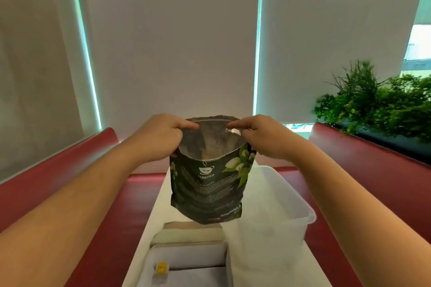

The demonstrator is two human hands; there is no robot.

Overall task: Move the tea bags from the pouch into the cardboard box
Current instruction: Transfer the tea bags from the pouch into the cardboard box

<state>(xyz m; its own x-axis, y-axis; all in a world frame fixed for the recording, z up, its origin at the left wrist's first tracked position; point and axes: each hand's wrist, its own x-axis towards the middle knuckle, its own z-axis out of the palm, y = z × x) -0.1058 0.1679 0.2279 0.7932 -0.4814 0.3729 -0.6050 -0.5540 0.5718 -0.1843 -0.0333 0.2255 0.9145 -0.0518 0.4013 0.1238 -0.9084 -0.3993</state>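
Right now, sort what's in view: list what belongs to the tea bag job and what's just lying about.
Belongs to the job:
- pouch, held open at its top
- left hand
- right hand
- cardboard box, open, one yellow tea bag inside

Just lying about:
- clear plastic tub
- plant
- red bench seats

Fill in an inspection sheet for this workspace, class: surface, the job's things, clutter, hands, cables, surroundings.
Surface: narrow white table between red benches.
Job's things: dark green tea pouch held up above the table, mouth pulled open; open cardboard box below it, with one small yellow item inside, likely a tea bag.
Clutter: clear plastic tub to the right of the box.
Hands: left hand and right hand each pinch one side of the pouch rim.
Cables: nothing seen.
Surroundings: lowered roller blinds; green plants behind the right bench.
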